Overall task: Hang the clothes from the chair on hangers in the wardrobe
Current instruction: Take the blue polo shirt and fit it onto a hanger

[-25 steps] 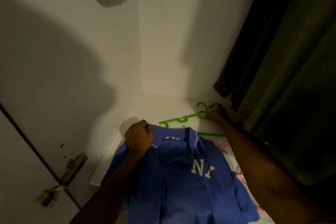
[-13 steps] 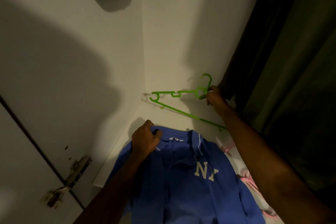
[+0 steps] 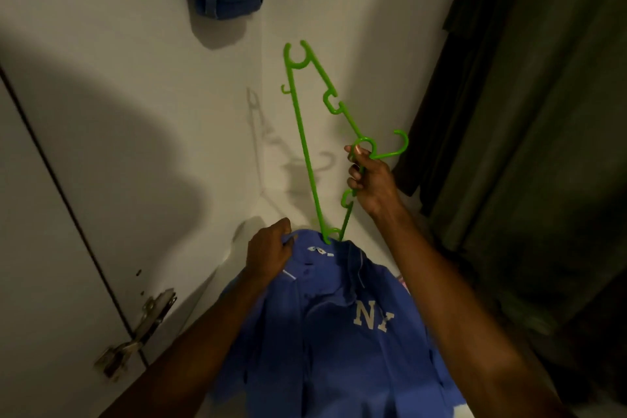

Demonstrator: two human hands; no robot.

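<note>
1 green hanger [image 3: 307,149], 1 blue shirt [image 3: 342,332], 2 hands

Green hanger [image 3: 307,146] end-down at blue shirt's [image 3: 339,332] collar

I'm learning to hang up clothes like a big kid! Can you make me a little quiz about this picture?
1. True or false: the right hand holds the hanger.
2. What does the left hand grip? A) hinge B) shirt collar C) jeans
3. Fill in: one end of the hanger pokes into the shirt's ____.

Key: 1 true; 2 B; 3 neck opening.
</note>
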